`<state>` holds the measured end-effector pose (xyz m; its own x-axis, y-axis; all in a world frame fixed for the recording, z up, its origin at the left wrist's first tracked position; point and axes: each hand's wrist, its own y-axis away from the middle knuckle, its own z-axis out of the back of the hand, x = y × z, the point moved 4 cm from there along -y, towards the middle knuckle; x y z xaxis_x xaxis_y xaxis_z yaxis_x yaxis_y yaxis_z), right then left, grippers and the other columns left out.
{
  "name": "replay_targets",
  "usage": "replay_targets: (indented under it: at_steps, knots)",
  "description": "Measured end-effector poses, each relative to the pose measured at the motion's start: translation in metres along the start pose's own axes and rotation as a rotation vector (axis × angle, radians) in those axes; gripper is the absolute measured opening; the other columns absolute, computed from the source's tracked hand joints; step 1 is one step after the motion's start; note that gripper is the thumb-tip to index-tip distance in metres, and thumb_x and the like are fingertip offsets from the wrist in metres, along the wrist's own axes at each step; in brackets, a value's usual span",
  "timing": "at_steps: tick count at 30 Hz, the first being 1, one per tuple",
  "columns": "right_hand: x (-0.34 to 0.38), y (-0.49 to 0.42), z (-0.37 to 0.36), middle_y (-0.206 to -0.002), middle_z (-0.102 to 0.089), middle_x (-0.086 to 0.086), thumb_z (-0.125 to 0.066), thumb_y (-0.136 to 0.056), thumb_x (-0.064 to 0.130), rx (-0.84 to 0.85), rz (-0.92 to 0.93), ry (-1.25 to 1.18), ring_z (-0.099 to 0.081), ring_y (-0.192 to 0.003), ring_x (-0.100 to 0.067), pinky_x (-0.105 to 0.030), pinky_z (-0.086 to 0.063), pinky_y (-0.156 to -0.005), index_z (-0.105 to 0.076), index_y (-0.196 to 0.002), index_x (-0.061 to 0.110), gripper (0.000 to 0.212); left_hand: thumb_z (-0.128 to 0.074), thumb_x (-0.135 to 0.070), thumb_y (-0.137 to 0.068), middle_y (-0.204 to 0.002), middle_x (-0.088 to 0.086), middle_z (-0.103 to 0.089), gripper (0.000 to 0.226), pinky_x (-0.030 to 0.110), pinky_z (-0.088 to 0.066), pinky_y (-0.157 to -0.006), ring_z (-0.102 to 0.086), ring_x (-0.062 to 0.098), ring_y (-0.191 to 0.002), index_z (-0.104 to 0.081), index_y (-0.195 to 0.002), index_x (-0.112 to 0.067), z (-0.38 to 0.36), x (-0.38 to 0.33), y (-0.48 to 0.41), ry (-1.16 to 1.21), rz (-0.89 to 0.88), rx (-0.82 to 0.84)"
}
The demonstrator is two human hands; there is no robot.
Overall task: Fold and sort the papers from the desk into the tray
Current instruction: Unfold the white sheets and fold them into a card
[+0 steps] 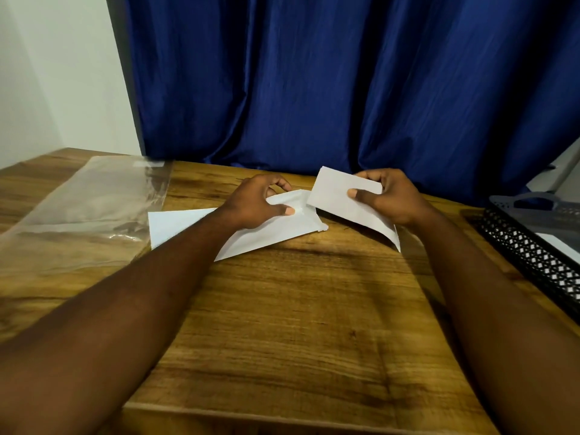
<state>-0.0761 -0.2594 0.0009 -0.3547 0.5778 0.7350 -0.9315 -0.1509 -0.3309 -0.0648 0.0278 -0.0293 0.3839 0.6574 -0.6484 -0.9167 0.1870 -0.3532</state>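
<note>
A clear plastic sleeve [91, 208] lies flat at the left end of the wooden desk [282, 324], its contents indiscernible. Beside it, the left hand [254, 204] pinches the raised right end of a white sheet [188, 227] between thumb and fingers; the sheet's left part rests on the desk. The right hand [389, 196] pinches a folded paper [339, 196] held clear of the surface. The near desk area is unobstructed. At the right edge, the black mesh tray [527, 255] contains white paper.
</note>
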Motion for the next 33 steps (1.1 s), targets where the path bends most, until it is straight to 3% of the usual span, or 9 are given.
replay_targets:
  at_steps: [3,7,12,16,19,23,28,30,33]
  knots:
    - [-0.003,-0.001,-0.004,-0.101,-0.082,0.012,-0.082,-0.092,0.032,0.074,-0.048,0.023,-0.077,-0.092,-0.009,-0.028,-0.06,-0.081,-0.078,-0.115,0.027,0.024,-0.089,-0.04,-0.078,-0.09,-0.023,-0.056,0.046,0.02,-0.037,-0.06,-0.052,0.0,-0.078,-0.067,-0.118,-0.037,0.0,0.003,-0.001,0.024,-0.017,-0.009]
    - [-0.007,0.002,-0.009,-0.134,-0.069,0.011,-0.081,-0.091,0.045,0.165,-0.073,0.249,-0.064,-0.118,-0.012,-0.034,-0.048,-0.103,-0.069,-0.139,0.024,0.054,-0.088,-0.04,-0.08,-0.09,-0.022,-0.056,0.046,0.023,-0.038,-0.062,-0.052,0.0,-0.078,-0.065,-0.12,-0.036,-0.001,0.007,-0.002,0.07,-0.014,0.003]
    - [0.0,0.004,-0.008,-0.124,-0.072,0.014,-0.079,-0.094,0.039,0.135,-0.015,0.214,-0.066,-0.109,-0.003,-0.029,-0.051,-0.097,-0.071,-0.134,0.024,0.044,-0.086,-0.039,-0.083,-0.086,-0.015,-0.059,0.044,0.025,-0.04,-0.063,-0.054,0.004,-0.077,-0.064,-0.121,-0.037,-0.003,0.011,-0.004,0.074,0.003,-0.008]
    - [0.01,0.002,0.0,-0.104,-0.072,0.024,-0.077,-0.097,0.026,-0.041,0.096,0.108,-0.067,-0.088,0.016,-0.003,-0.05,-0.073,-0.075,-0.121,0.027,0.024,-0.085,-0.038,-0.083,-0.086,-0.017,-0.059,0.046,0.024,-0.04,-0.062,-0.056,0.005,-0.078,-0.062,-0.123,-0.037,-0.003,0.013,-0.007,0.083,0.015,-0.015]
    - [0.013,0.001,0.001,-0.108,-0.075,0.021,-0.077,-0.097,0.03,-0.085,0.152,0.096,-0.069,-0.096,0.006,-0.01,-0.051,-0.08,-0.077,-0.118,0.03,0.021,-0.085,-0.037,-0.083,-0.091,-0.017,-0.063,0.047,0.025,-0.043,-0.066,-0.06,0.006,-0.084,-0.062,-0.124,-0.037,-0.003,0.016,-0.008,0.098,0.025,-0.016]
    - [0.013,0.004,-0.007,-0.106,-0.074,0.024,-0.078,-0.095,0.035,0.003,0.165,0.157,-0.067,-0.1,0.004,-0.019,-0.052,-0.088,-0.077,-0.112,0.036,0.017,-0.087,-0.041,-0.081,-0.093,-0.021,-0.063,0.047,0.024,-0.044,-0.065,-0.061,0.004,-0.085,-0.062,-0.121,-0.041,-0.003,0.018,-0.009,0.098,0.035,-0.037]
    - [0.022,0.005,0.0,-0.098,-0.072,0.034,-0.077,-0.096,0.03,-0.015,0.234,0.166,-0.066,-0.096,0.01,-0.004,-0.046,-0.078,-0.075,-0.104,0.039,0.012,-0.088,-0.042,-0.079,-0.087,-0.019,-0.064,0.046,0.023,-0.042,-0.062,-0.061,0.006,-0.082,-0.061,-0.115,-0.044,-0.001,0.02,-0.009,0.092,0.045,-0.067]
    - [0.021,0.003,-0.003,-0.1,-0.073,0.028,-0.077,-0.096,0.029,-0.02,0.219,0.228,-0.066,-0.098,0.009,-0.012,-0.05,-0.085,-0.077,-0.109,0.035,0.014,-0.087,-0.042,-0.079,-0.086,-0.017,-0.064,0.046,0.025,-0.043,-0.063,-0.062,0.009,-0.082,-0.06,-0.117,-0.044,-0.001,0.021,-0.009,0.088,0.041,-0.068]
    - [0.011,0.0,-0.014,-0.127,-0.072,0.009,-0.077,-0.096,0.032,0.032,0.098,0.365,-0.065,-0.119,-0.01,-0.027,-0.047,-0.1,-0.074,-0.127,0.022,0.032,-0.086,-0.042,-0.081,-0.088,-0.019,-0.06,0.048,0.025,-0.044,-0.064,-0.06,0.007,-0.085,-0.06,-0.122,-0.042,-0.001,0.019,-0.008,0.058,0.026,-0.059]
